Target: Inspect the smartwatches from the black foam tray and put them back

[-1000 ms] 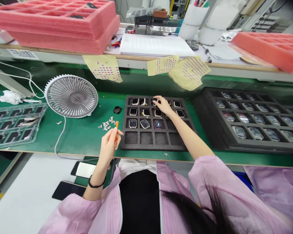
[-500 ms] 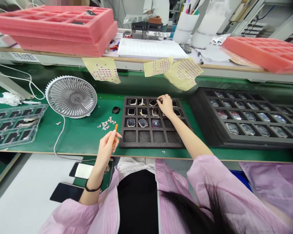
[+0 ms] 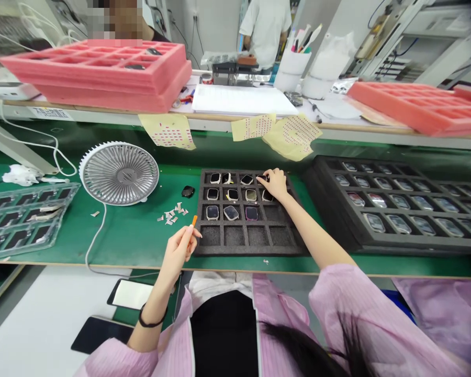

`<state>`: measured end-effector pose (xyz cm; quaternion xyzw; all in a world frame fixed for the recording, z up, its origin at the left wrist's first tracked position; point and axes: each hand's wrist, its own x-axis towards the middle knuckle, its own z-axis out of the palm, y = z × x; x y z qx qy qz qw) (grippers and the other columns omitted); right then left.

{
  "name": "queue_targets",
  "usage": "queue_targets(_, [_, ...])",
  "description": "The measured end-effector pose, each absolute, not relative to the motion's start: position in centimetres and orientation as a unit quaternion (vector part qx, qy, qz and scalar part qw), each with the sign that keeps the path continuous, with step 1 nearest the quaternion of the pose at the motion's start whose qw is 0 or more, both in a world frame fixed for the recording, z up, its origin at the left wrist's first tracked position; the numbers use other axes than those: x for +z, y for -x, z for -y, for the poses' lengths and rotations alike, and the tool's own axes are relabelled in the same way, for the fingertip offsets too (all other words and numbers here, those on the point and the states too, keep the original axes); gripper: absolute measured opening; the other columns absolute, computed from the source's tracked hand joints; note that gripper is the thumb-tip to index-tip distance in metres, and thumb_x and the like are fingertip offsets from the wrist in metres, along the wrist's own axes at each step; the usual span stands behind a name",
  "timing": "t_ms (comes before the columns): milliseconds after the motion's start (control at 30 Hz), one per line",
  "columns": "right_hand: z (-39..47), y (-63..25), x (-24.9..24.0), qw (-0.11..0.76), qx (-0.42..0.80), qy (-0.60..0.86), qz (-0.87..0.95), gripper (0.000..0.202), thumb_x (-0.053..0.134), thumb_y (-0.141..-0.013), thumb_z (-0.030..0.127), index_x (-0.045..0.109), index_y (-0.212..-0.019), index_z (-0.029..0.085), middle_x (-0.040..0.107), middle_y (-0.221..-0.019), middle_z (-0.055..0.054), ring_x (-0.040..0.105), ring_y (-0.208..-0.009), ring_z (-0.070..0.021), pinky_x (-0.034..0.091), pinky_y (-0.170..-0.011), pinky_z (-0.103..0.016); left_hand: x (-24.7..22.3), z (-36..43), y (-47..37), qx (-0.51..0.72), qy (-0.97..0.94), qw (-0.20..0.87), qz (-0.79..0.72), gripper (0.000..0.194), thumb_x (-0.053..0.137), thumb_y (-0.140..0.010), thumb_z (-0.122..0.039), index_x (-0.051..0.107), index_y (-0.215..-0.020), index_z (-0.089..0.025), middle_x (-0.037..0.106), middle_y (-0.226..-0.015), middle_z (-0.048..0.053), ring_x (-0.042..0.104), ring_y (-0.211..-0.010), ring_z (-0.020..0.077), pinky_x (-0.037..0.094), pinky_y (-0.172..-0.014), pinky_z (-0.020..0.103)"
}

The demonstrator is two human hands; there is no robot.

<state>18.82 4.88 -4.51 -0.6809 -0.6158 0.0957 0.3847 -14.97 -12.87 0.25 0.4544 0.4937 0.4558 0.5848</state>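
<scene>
My right hand (image 3: 277,184) is curled over the far row of the black tray (image 3: 244,251), thumb and fingertips drawn almost together at a watch (image 3: 261,178). Whether they pinch it or only touch it, I cannot tell. My left hand (image 3: 180,245) is closed around an orange stick (image 3: 195,220), just left of the tray's near corner.

Caution: the watch could slip if my fingertips bear on one edge only; it could then land crooked against a compartment wall. My lower knuckles hang over a second watch (image 3: 267,195) and could knock it, since my hand hides part of it. My forearm crosses the tray's right side; leaning down could tilt the foam. The stick could scrape a screen if my left hand drifted right, or scatter the small metal pieces (image 3: 173,215) if it swung left and far.

Appearance: the watch lies in the far row, fourth visible from the left. Its screen looks dark; my fingers cover the rest. Its neighbour to the left (image 3: 246,179) has a squarish dark face, rounded corners and a pale rim, and sits slightly turned.
</scene>
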Motion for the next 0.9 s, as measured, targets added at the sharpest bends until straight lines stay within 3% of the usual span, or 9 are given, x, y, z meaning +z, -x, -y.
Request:
queue_targets(200, [-4.4, -18.4, -3.6, 0.473, 0.22, 0.622, 0.583, 0.038, 0.072, -0.064, 0.049, 0.052, -0.079, 0.021, 0.06, -0.072, -0.002, 0.054, -0.076, -0.0226, 0.04, -0.084, -0.044, 0.1, 11.6, 14.8, 0.439, -0.465, 0.591, -0.491, 0.046, 0.053, -0.08, -0.061, 0.055, -0.075, -0.015, 0.035, -0.045, -0.009, 0.019, -0.034, 0.0024, 0.017, -0.033, 0.014])
queue_targets(400, [-2.2, -14.9, -0.8, 0.568, 0.371, 0.527, 0.511, 0.039, 0.062, -0.07, 0.056, 0.055, -0.086, 0.021, 0.059, -0.079, -0.001, 0.054, -0.069, -0.016, 0.045, -0.068, -0.032, 0.6, 9.7, 13.5, 0.381, -0.528, 0.613, -0.448, 0.048, 0.046, -0.084, -0.062, 0.056, -0.077, -0.016, 0.036, -0.045, -0.009, 0.023, -0.034, 0.0044, 0.017, -0.033, 0.016])
queue_targets(533, [1.3, -9.9, 1.5, 0.549, 0.501, 0.453, 0.492, 0.03, 0.059, -0.078, 0.049, 0.058, -0.085, 0.021, 0.052, -0.067, 0.002, 0.046, -0.051, -0.0111, 0.044, -0.054, -0.028, 2.2, 8.7, 11.2, 0.344, -0.581, 0.619, -0.401, 0.047, 0.042, -0.087, -0.058, 0.059, -0.079, -0.015, 0.037, -0.046, -0.007, 0.027, -0.036, 0.0055, 0.02, -0.035, 0.017])
queue_targets(600, [2.9, -7.6, 2.6, 0.535, 0.65, 0.365, 0.397, 0.022, 0.065, -0.078, 0.041, 0.056, -0.084, 0.021, 0.048, -0.064, 0.005, 0.04, -0.045, -0.0076, 0.04, -0.048, -0.024, 2.8, 8.3, 10.1, 0.348, -0.582, 0.623, -0.389, 0.046, 0.042, -0.088, -0.057, 0.059, -0.078, -0.016, 0.037, -0.045, -0.008, 0.027, -0.036, 0.0058, 0.02, -0.035, 0.018])
queue_targets(667, [3.9, -5.9, 3.5, 0.522, 0.713, 0.314, 0.347, 0.021, 0.066, -0.08, 0.037, 0.054, -0.076, 0.02, 0.046, -0.061, 0.006, 0.036, -0.042, -0.0061, 0.038, -0.044, -0.022, 3.2, 7.9, 9.5, 0.36, -0.578, 0.623, -0.386, 0.044, 0.042, -0.088, -0.056, 0.058, -0.078, -0.016, 0.036, -0.045, -0.008, 0.026, -0.035, 0.0061, 0.021, -0.036, 0.019])
queue_targets(900, [4.2, -4.0, 4.4, 0.505, 0.721, 0.312, 0.357, 0.027, 0.071, -0.077, 0.036, 0.051, -0.071, 0.019, 0.045, -0.053, 0.007, 0.036, -0.039, -0.0054, 0.033, -0.037, -0.017, 3.0, 7.5, 9.9, 0.367, -0.579, 0.615, -0.389, 0.044, 0.042, -0.089, -0.054, 0.059, -0.076, -0.016, 0.036, -0.044, -0.008, 0.026, -0.034, 0.0056, 0.02, -0.035, 0.02])
